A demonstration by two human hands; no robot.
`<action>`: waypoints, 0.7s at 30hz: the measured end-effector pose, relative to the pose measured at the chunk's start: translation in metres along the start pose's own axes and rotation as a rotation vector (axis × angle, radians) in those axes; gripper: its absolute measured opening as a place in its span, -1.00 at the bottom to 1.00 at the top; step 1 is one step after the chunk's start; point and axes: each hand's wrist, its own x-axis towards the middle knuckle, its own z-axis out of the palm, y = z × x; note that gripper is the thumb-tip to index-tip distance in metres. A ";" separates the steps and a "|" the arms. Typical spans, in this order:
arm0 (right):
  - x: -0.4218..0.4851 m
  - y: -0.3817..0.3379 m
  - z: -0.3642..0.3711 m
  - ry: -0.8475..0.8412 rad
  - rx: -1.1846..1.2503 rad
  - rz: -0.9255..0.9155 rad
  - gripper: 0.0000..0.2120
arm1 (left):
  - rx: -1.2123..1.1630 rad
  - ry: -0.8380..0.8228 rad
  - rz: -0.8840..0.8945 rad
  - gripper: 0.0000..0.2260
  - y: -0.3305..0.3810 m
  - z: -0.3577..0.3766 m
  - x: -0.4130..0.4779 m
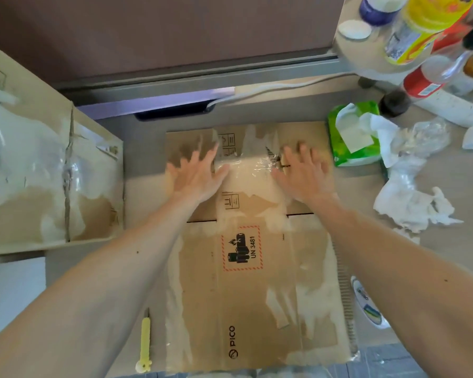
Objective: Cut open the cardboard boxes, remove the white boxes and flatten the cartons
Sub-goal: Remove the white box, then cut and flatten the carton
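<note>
the flat carton (pixel 257 268) runs lengthwise away from the person; left hand (pixel 197 173) and right hand (pixel 303 175), spread wide and holding nothing, press its far end equally.

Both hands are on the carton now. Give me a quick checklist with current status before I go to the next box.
1. Brown PICO cardboard carton lying flat on the table: ok.
2. Left hand and right hand open, palms on the carton's far flaps: ok, though blurred.
3. Far flaps fully pressed down: cannot tell, hands and clear tape hide the fold.
4. Yellow utility knife off the carton, beside its left edge, clear of both hands: ok.
5. Knife blade retracted: cannot tell.
6. Second taped cardboard box at left not flattened: not ok.
</note>
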 end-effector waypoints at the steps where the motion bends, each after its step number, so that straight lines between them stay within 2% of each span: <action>1: 0.010 -0.002 0.001 0.001 0.006 0.009 -0.40 | 0.001 -0.009 -0.004 -0.41 0.000 0.001 0.007; 5: 0.037 -0.006 0.013 -0.040 -0.034 0.039 -0.31 | 0.026 0.019 -0.005 -0.42 -0.005 0.015 0.019; 16: 0.038 -0.012 0.035 0.134 -0.172 0.082 -0.34 | 0.061 0.139 0.005 -0.40 -0.009 0.032 0.026; 21: 0.038 -0.016 0.030 0.056 -0.153 0.094 -0.33 | 0.072 0.112 0.003 -0.39 -0.011 0.032 0.026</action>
